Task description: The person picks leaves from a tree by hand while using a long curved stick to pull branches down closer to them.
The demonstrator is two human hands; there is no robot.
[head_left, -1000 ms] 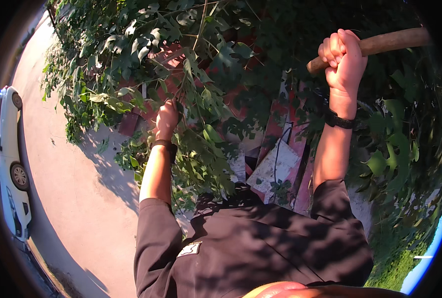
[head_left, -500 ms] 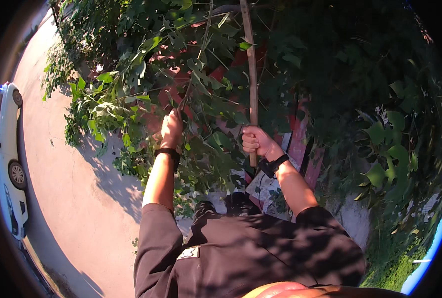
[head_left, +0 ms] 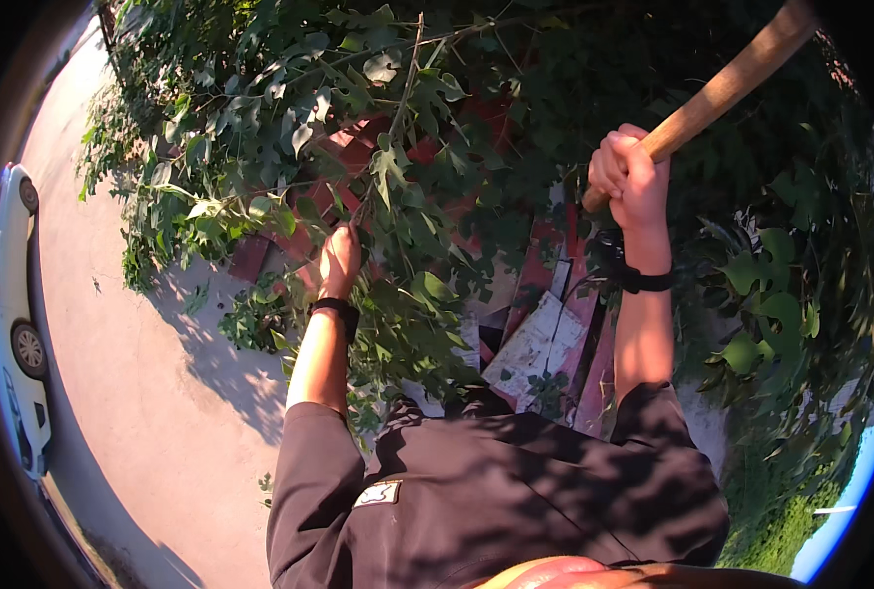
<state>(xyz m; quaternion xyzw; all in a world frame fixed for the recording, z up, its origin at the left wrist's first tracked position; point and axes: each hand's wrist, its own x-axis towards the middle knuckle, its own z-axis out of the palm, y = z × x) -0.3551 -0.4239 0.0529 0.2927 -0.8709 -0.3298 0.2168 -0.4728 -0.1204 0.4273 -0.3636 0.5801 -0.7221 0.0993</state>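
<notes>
My right hand [head_left: 635, 182] is raised at the right and wrapped round a long wooden pole [head_left: 727, 83]. The pole slants up to the right, and its far end lies outside the picture. Its lower end pokes out just past my fist. My left hand [head_left: 340, 257] is closed round a thin leafy branch [head_left: 405, 98] left of the middle. Green lobed leaves hang over and beside that hand, so its fingertips are partly hidden. Dark bands circle both wrists.
Dense leafy growth [head_left: 771, 265] fills the far side and the right. Reddish boards [head_left: 594, 378] and a pale worn panel [head_left: 537, 344] lie below, in front of my body. Sunlit pavement [head_left: 162, 393] stretches along the left, with a white car [head_left: 20, 294] at the edge.
My right hand has swung up and to the right with the pole, which now slants instead of standing nearly upright. My left hand stays on the branch, and the leaves around it have shifted.
</notes>
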